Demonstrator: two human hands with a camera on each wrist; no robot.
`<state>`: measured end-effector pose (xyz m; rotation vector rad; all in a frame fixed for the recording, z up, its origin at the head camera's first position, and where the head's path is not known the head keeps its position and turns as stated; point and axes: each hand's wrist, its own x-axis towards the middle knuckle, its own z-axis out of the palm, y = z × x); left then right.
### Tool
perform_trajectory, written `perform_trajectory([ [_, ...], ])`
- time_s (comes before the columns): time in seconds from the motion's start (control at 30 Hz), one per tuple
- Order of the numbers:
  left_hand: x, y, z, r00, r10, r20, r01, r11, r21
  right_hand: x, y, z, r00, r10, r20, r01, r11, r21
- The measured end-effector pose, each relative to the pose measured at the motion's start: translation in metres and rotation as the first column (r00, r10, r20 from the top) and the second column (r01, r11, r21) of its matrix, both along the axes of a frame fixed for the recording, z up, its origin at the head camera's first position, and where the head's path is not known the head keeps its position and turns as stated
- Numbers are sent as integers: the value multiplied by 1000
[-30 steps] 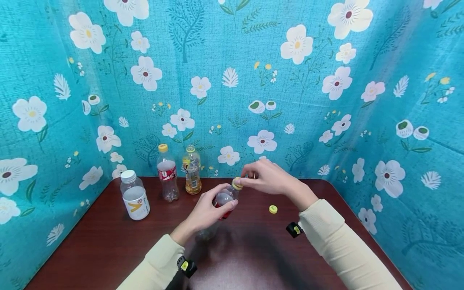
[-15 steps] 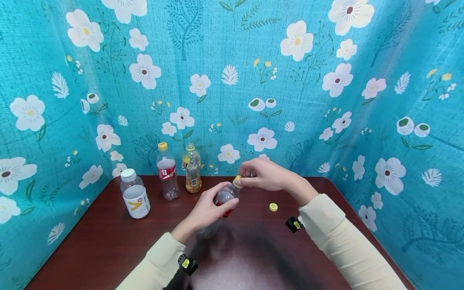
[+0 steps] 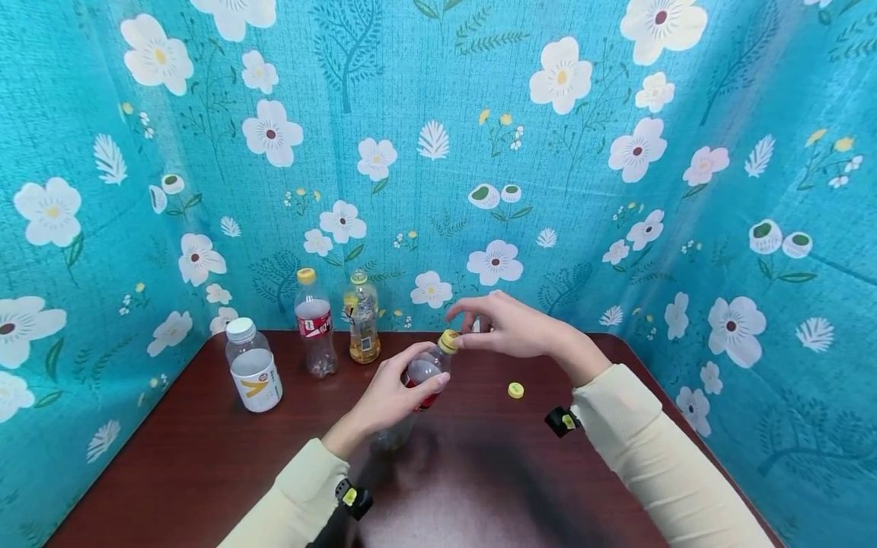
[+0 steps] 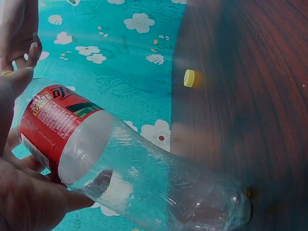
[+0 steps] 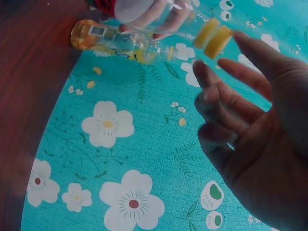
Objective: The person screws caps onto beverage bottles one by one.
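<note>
My left hand (image 3: 392,392) grips a clear plastic soda bottle (image 4: 144,168) with a red label (image 4: 57,122) around its upper part. The bottle is tilted over the table, its neck to the upper right in the head view. A yellow cap (image 5: 218,42) sits at the mouth, and a yellow ring (image 5: 207,32) shows just below it on the neck. My right hand (image 3: 510,329) is at the cap with its fingers spread apart. The thumb tip lies against or very near the cap's side; the index finger stands off it.
A loose yellow cap (image 3: 516,390) lies on the dark red table (image 3: 479,472). At the back left stand a white-capped bottle (image 3: 253,373), a red-labelled bottle with a yellow cap (image 3: 315,327) and a capless bottle with some amber liquid (image 3: 364,320). A floral curtain (image 3: 438,152) surrounds the table.
My right fingers were curled close on the cap half a second ago; now they are spread, the index lifted away. My left hand and the bottle stay nearly in place.
</note>
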<state>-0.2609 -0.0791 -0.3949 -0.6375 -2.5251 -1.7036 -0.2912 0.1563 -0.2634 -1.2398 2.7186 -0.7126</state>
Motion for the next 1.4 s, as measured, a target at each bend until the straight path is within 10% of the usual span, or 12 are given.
perform_trajectory([
  [0.2, -1, 0, 0, 1000, 0, -11, 0, 1000, 1, 0, -6, -2, 999, 32, 4, -32, 999, 17],
  [0.43, 2, 2, -1, 1000, -11, -15, 11, 1000, -4, 1, -13, -8, 975, -123, -186, 140, 987, 83],
  [0.97, 2, 0, -1, 1000, -4, -16, 4, 1000, 12, 2, -7, -1, 995, 58, 75, -61, 998, 27],
  [1.23, 3, 1, -4, 999, -14, -29, 13, 1000, -4, 6, -14, -7, 975, -78, -209, 99, 991, 95],
  [1.4, 2, -1, -3, 999, 1, -35, -1, 1000, 16, 6, -8, -2, 981, -95, -167, 108, 992, 69],
])
